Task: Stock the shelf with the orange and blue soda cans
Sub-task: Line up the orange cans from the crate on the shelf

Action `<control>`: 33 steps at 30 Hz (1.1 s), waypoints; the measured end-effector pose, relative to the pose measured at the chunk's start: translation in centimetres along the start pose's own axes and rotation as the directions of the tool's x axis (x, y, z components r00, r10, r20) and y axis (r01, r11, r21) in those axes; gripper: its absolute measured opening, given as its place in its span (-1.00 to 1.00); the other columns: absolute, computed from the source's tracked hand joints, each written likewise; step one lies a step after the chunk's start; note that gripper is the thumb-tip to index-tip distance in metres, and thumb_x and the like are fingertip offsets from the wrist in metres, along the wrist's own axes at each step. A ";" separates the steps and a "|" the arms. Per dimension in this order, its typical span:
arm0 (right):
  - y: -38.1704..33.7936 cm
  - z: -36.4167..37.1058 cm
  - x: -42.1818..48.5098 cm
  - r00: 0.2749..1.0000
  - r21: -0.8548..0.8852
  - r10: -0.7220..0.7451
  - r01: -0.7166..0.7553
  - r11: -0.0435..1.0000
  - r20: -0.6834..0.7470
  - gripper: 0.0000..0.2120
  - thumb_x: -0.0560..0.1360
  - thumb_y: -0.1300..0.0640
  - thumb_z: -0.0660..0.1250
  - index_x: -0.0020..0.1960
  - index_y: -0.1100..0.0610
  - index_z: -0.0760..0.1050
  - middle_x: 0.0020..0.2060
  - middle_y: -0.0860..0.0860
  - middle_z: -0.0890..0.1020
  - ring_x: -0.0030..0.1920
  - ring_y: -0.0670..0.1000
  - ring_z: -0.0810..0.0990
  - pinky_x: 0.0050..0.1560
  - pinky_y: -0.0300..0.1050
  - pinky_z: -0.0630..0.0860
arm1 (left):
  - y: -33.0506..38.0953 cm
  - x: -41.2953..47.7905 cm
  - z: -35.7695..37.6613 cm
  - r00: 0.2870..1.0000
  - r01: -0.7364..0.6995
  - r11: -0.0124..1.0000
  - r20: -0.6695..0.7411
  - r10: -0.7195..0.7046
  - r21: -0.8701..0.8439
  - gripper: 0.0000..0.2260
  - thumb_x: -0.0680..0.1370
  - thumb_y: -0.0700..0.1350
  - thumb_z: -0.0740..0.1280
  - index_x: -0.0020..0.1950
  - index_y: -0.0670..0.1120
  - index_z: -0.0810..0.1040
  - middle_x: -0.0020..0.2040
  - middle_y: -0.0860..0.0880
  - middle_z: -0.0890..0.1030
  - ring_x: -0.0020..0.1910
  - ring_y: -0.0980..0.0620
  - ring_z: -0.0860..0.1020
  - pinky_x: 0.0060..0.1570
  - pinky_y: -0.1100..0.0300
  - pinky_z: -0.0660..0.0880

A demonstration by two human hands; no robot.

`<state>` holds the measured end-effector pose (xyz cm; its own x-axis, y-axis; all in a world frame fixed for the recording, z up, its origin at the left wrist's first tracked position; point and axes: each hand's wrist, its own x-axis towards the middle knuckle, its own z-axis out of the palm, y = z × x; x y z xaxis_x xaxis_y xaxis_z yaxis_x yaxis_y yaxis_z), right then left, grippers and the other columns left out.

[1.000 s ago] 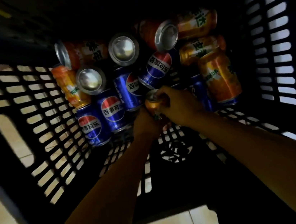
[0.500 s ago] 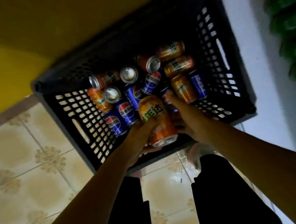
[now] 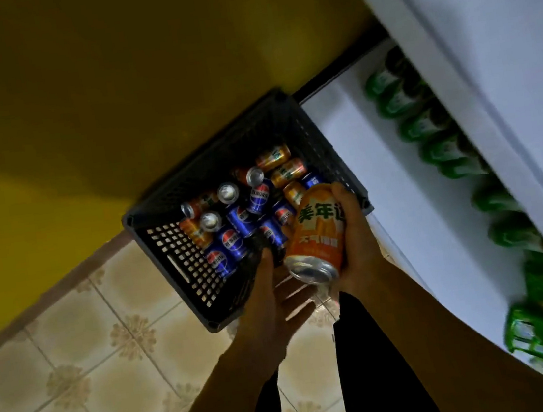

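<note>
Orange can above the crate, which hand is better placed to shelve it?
Right. The right hand grips the orange can and lies on the side of the white shelf with the green bottles; the left hand is open below the can, nearer the crate.

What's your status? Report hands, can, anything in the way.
Right hand grips orange can, held over the crate. Left hand open beneath it. Green bottles line the shelf at right; path to shelf looks clear.
</note>
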<state>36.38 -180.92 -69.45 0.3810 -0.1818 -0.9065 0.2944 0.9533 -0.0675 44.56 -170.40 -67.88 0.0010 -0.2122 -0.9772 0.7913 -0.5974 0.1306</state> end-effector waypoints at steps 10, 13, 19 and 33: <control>0.9 7.7 -20.7 0.841 0.035 -0.454 0.466 0.884 0.294 -0.58 0.24 -0.16 0.48 -0.05 0.12 0.65 -0.10 0.16 0.65 -0.13 0.13 0.64 0.00 0.07 0.56 | 4.0 -19.6 5.8 0.879 -0.144 0.980 0.437 0.190 -0.136 -0.50 0.60 0.18 0.05 0.06 -0.09 0.69 0.09 -0.13 0.66 0.02 -0.06 0.65 0.10 0.06 0.53; 0.6 9.9 -28.0 0.706 0.115 -0.618 0.622 0.774 0.344 -0.47 0.22 -0.12 0.53 0.07 0.14 0.55 -0.10 0.17 0.64 -0.13 0.13 0.64 -0.03 0.06 0.57 | 4.4 -26.6 6.8 0.833 -0.238 0.970 0.502 0.231 -0.052 -0.50 0.59 0.21 0.07 0.32 -0.08 0.51 0.23 -0.13 0.59 0.19 -0.06 0.57 0.26 0.04 0.44; -2.7 14.0 -40.9 0.364 0.114 -0.855 0.896 0.430 0.369 -0.03 -0.01 -0.24 0.60 0.24 0.27 0.46 -0.04 0.21 0.64 -0.07 0.15 0.64 -0.04 0.08 0.59 | 5.4 -38.2 10.7 0.663 -0.426 0.905 0.688 0.294 0.023 -0.48 0.51 0.24 0.18 0.32 -0.05 0.50 0.19 -0.13 0.62 0.21 -0.05 0.57 0.31 0.02 0.39; -9.5 12.0 -58.9 -0.144 -0.538 -0.972 0.813 -0.224 0.186 -0.37 0.29 -0.03 0.56 0.26 0.03 0.37 -0.02 -0.13 0.63 -0.10 -0.26 0.63 -0.17 -0.40 0.55 | 6.9 -50.9 26.5 0.177 -0.677 0.732 0.949 0.260 -0.074 -0.62 0.54 0.09 0.22 0.21 -0.12 0.56 0.14 -0.14 0.64 0.13 -0.03 0.61 0.12 0.11 0.56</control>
<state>21.69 -182.20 -10.40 -0.1779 -0.9451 0.2741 -0.2273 -0.2316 -0.9459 33.77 -184.27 -12.76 -0.3747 -0.9269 0.0194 0.6236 -0.2365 0.7451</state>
